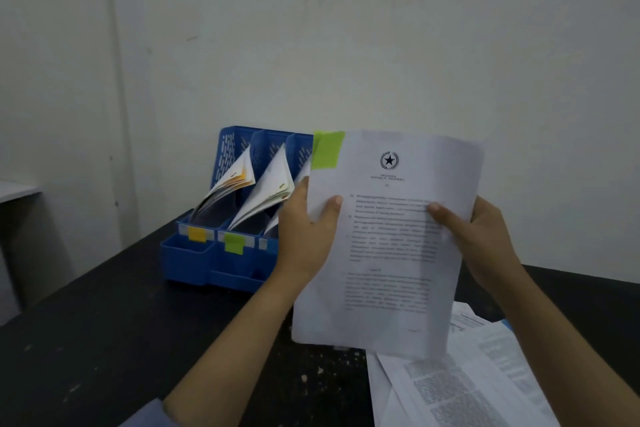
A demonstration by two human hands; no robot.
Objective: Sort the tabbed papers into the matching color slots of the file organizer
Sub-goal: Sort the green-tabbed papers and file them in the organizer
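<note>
I hold a printed sheet (391,253) upright above the black table, with a green tab (327,150) on its top left corner. My left hand (306,229) grips its left edge and my right hand (474,236) grips its right edge. Behind it on the left stands a blue file organizer (194,253) with three slots. Its front carries an orange label (197,234), a green label (233,243) and a blue label (272,245). Curled papers (228,191) lean in the slots. The sheet and my left hand hide the organizer's right part.
A loose stack of printed papers (457,381) lies on the black table (104,340) at the lower right, under the held sheet. A pale wall rises right behind the table. Part of a grey surface (14,191) shows at the far left.
</note>
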